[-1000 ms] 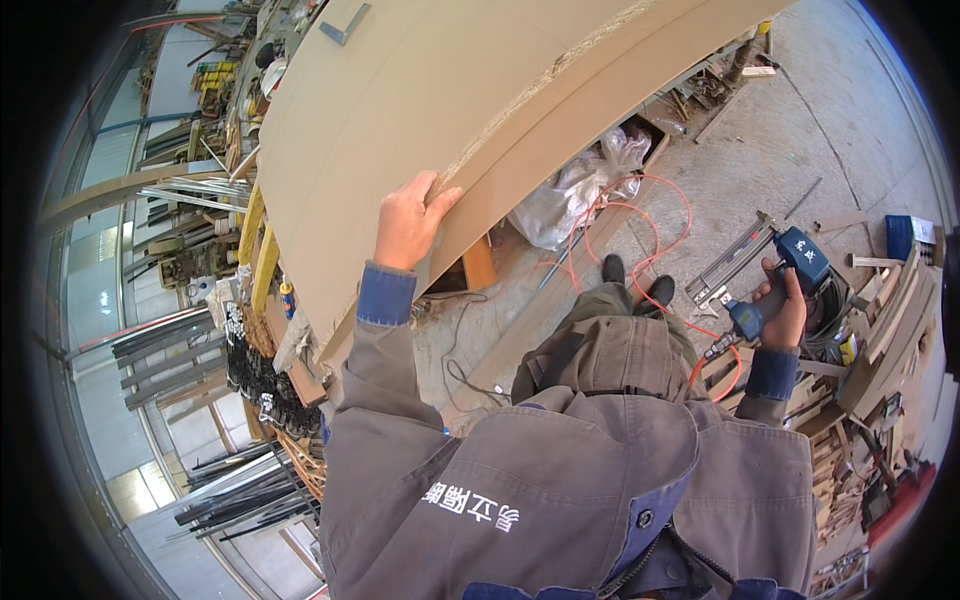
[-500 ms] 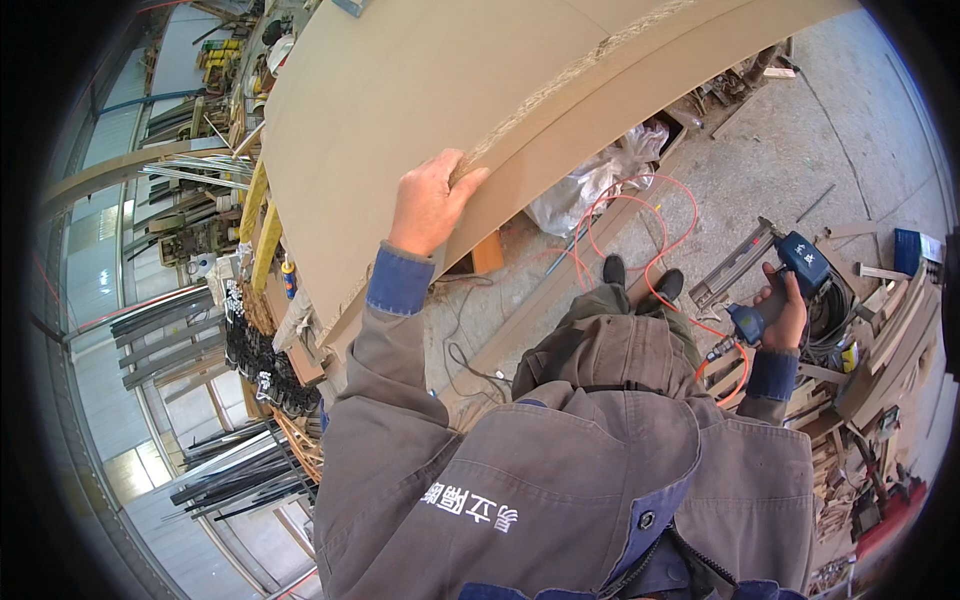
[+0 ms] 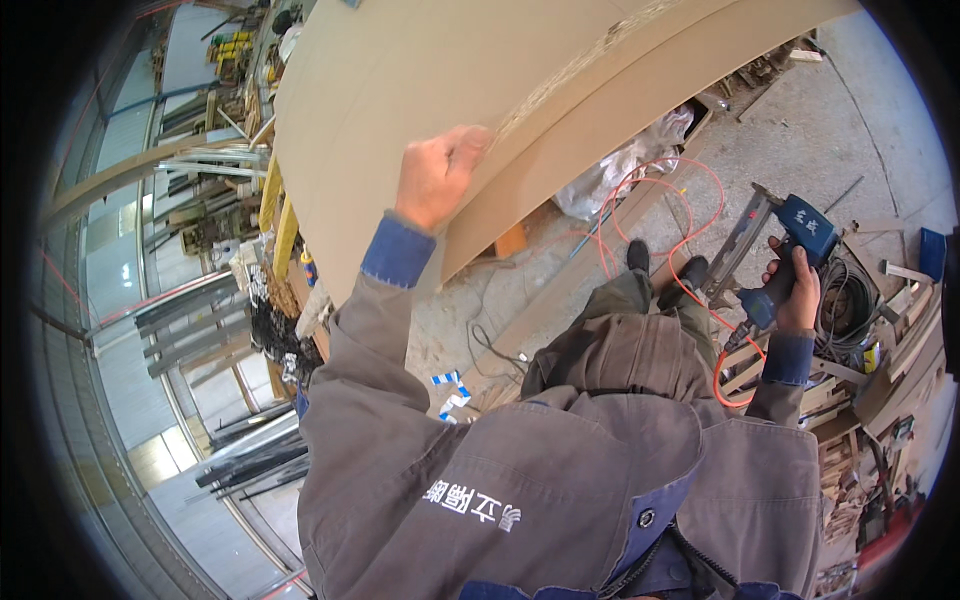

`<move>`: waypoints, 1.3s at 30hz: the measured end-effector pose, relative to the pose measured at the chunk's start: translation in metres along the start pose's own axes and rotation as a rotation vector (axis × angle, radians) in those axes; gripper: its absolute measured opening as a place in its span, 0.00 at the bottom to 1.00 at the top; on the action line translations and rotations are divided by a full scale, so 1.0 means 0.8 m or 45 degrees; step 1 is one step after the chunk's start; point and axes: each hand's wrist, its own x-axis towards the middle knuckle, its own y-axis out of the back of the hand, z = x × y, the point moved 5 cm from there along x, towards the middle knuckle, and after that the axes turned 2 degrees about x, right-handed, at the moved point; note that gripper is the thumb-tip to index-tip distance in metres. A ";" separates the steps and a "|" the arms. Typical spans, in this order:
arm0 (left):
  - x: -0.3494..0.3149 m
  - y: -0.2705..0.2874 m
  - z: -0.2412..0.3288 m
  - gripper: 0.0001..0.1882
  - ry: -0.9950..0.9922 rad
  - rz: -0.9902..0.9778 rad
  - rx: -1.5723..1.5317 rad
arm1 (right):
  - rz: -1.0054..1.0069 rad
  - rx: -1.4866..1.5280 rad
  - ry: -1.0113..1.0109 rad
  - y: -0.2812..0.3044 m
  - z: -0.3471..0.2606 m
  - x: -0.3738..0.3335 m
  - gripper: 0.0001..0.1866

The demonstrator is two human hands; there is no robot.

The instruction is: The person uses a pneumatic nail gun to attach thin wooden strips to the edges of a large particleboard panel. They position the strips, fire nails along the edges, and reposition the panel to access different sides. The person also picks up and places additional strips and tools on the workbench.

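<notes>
My right hand (image 3: 797, 290) is wrapped around the handle of a dark blue pneumatic nail gun (image 3: 806, 228). The gun is off to the right, above the floor, its long metal magazine angled to the left. From its handle end runs an orange air hose (image 3: 735, 402). My left hand (image 3: 438, 178) is closed at the rough edge of a large tan board (image 3: 390, 80), knuckles up. Its fingertips are hidden, so I cannot make out what they grip. A second smooth tan panel (image 3: 600, 150) lies along that edge, on the side nearer me.
Loops of hose lie on the concrete floor (image 3: 850, 130) beside crumpled clear plastic (image 3: 640, 150). Wood offcuts (image 3: 900, 340) and a coiled dark cable (image 3: 845, 310) are at the right. Lumber and yellow beams (image 3: 285, 235) stand at the left. A blue-and-white striped piece (image 3: 452, 395) shows below my left arm.
My left hand has drawn its thumb and fingers closer together at the board's edge. The nail gun in my right hand has tilted more upright and shifted slightly right. The view has shifted a little.
</notes>
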 end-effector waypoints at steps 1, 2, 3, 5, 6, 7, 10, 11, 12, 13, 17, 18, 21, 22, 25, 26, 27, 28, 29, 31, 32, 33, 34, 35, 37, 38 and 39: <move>0.003 -0.006 -0.007 0.25 0.022 0.031 -0.020 | -0.059 -0.033 0.004 0.003 -0.002 0.007 0.22; 0.005 -0.011 -0.012 0.24 0.034 0.038 -0.073 | -0.091 -0.019 0.129 -0.013 -0.011 0.008 0.24; 0.001 -0.011 -0.019 0.24 0.039 0.047 -0.121 | -0.226 0.009 0.085 -0.018 -0.012 0.018 0.26; 0.003 -0.013 -0.018 0.22 0.044 0.029 -0.193 | -0.214 0.226 0.130 -0.049 -0.022 0.032 0.29; 0.003 -0.014 -0.011 0.21 0.037 0.023 -0.170 | -0.404 0.372 0.037 -0.051 -0.008 0.053 0.30; 0.006 -0.012 -0.003 0.21 0.038 0.014 -0.137 | -0.603 0.522 -0.061 -0.056 0.006 0.078 0.31; 0.013 -0.015 0.007 0.20 0.004 0.009 -0.105 | -0.736 0.901 -0.108 -0.104 0.016 0.131 0.29; 0.009 -0.012 0.010 0.20 -0.001 0.027 -0.085 | -0.770 0.958 -0.081 -0.128 0.012 0.144 0.28; 0.012 -0.014 0.012 0.20 -0.018 0.036 -0.071 | -0.860 1.057 -0.099 -0.143 0.014 0.159 0.28; 0.014 -0.015 0.012 0.20 -0.033 0.045 -0.057 | -0.952 1.156 -0.116 -0.158 0.015 0.173 0.27; 0.009 -0.022 0.000 0.26 0.052 0.043 -0.014 | -1.147 1.380 -0.202 -0.207 0.010 0.208 0.26; 0.007 -0.021 0.002 0.27 0.062 0.037 -0.017 | -1.274 1.440 -0.220 -0.220 0.007 0.215 0.26; 0.005 -0.021 0.003 0.29 0.090 0.025 -0.020 | -1.390 1.518 -0.256 -0.245 -0.002 0.228 0.26; 0.004 -0.021 0.002 0.30 0.101 0.020 -0.010 | -1.437 1.564 -0.269 -0.253 -0.001 0.233 0.26; 0.004 -0.020 0.004 0.32 0.115 0.009 0.010 | -1.585 1.607 -0.216 -0.274 -0.014 0.240 0.26; 0.004 -0.020 0.005 0.32 0.117 -0.001 0.013 | -1.537 1.604 -0.257 -0.276 -0.024 0.237 0.26; 0.003 -0.020 0.003 0.33 0.129 -0.007 0.012 | -1.606 1.611 -0.257 -0.281 -0.023 0.239 0.26; 0.002 -0.019 -0.001 0.33 0.142 -0.012 0.011 | -1.675 1.617 -0.256 -0.286 -0.020 0.244 0.26; 0.000 -0.017 -0.004 0.33 0.155 -0.013 0.012 | -1.749 1.621 -0.256 -0.292 -0.021 0.245 0.26; -0.003 -0.018 -0.012 0.34 0.169 -0.013 -0.014 | -1.735 1.652 -0.253 -0.295 -0.021 0.247 0.26; -0.004 -0.017 -0.015 0.34 0.174 -0.012 -0.027 | -1.726 1.666 -0.260 -0.298 -0.021 0.249 0.26; -0.003 -0.017 -0.015 0.34 0.166 -0.014 -0.021 | -1.717 1.679 -0.268 -0.300 -0.022 0.250 0.26; -0.001 -0.018 -0.013 0.34 0.157 -0.015 -0.016 | -1.685 1.681 -0.270 -0.300 -0.025 0.252 0.26; -0.001 -0.019 -0.011 0.34 0.152 -0.017 -0.009 | -1.672 1.698 -0.280 -0.301 -0.025 0.252 0.26; -0.003 -0.020 -0.013 0.34 0.158 -0.005 -0.024 | -1.645 1.731 -0.300 -0.302 -0.025 0.253 0.25; -0.003 -0.020 -0.014 0.34 0.158 0.002 -0.032 | -1.666 1.731 -0.294 -0.302 -0.026 0.253 0.25; -0.002 -0.019 -0.013 0.33 0.142 0.000 0.002 | -1.663 1.727 -0.289 -0.302 -0.026 0.253 0.26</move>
